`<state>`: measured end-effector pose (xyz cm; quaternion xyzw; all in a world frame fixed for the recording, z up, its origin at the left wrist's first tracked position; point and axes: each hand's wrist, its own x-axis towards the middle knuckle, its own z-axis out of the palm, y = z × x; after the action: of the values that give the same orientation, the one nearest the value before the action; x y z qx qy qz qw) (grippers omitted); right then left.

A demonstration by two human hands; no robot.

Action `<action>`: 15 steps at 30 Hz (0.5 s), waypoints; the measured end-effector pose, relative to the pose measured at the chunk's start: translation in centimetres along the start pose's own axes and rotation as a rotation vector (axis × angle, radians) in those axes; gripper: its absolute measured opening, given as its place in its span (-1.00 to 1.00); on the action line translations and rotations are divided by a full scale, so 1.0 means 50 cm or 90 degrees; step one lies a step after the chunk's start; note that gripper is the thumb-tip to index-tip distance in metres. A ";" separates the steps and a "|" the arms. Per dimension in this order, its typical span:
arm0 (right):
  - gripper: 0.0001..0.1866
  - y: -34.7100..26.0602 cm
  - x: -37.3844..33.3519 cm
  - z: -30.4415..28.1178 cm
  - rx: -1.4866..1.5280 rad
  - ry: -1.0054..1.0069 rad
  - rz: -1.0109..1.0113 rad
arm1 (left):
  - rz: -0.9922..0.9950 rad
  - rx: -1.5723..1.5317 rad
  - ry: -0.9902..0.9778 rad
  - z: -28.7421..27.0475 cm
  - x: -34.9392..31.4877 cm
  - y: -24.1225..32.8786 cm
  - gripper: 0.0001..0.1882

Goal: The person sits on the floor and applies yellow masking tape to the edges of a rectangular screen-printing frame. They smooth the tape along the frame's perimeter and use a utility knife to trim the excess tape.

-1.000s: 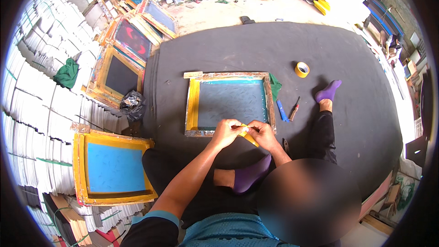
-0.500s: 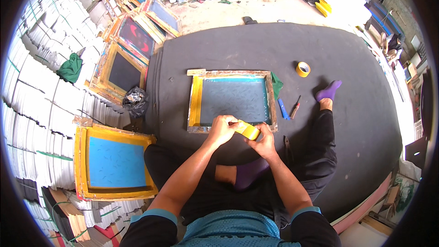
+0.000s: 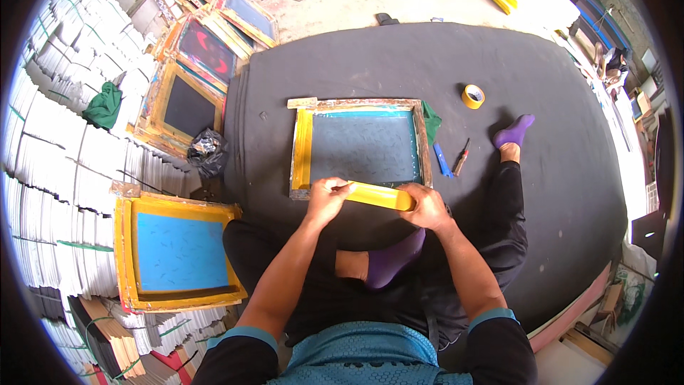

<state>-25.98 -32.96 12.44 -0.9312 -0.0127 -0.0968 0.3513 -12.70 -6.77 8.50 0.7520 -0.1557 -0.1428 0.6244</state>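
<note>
A strip of yellow tape (image 3: 374, 196) stretches between my hands, over the near edge of a wooden silk-screen frame (image 3: 426, 128). My left hand (image 3: 328, 199) pinches the strip's free end. Around the roll that the strip comes from, my right hand (image 3: 429, 207) is closed; its fingers cover much of that roll. The frame lies flat on the dark mat, with a grey-blue mesh (image 3: 363, 146) inside it. Yellow tape (image 3: 303, 153) lines the mesh's left side, while the near side is partly hidden by my hands and the strip.
Right of the frame lie a green cloth (image 3: 431, 123), a blue cutter (image 3: 442, 162), a red-tipped tool (image 3: 462, 157) and another yellow tape roll (image 3: 472, 97). A second screen frame (image 3: 127, 257) with blue mesh stands at left. More frames (image 3: 160, 110) lean beside white paper stacks (image 3: 64, 150).
My hands have moved apart, the left going left and the right going right. A longer strip of tape now shows between them.
</note>
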 end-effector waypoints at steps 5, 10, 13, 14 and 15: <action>-0.52 0.074 -0.037 -0.046 -0.035 -0.044 0.075 | -0.121 -0.125 0.045 -0.116 -0.008 -0.029 -0.88; -0.38 0.098 -0.059 -0.102 -0.116 -0.120 0.146 | -0.165 -0.076 0.071 -0.223 -0.016 -0.094 -0.87; -0.32 0.151 -0.081 -0.107 -0.165 -0.076 0.122 | -0.202 -0.019 0.058 -0.259 -0.020 -0.122 -0.84; -0.31 0.155 -0.083 -0.105 -0.174 -0.065 0.119 | -0.219 -0.008 0.040 -0.267 -0.028 -0.130 -0.83; -0.29 0.158 -0.084 -0.104 -0.183 -0.054 0.115 | -0.237 0.003 0.023 -0.270 -0.033 -0.139 -0.83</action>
<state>-30.25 -42.14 10.28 -0.9724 0.0704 -0.0265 0.2208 -8.31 7.19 4.14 0.7717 -0.0031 -0.2420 0.5882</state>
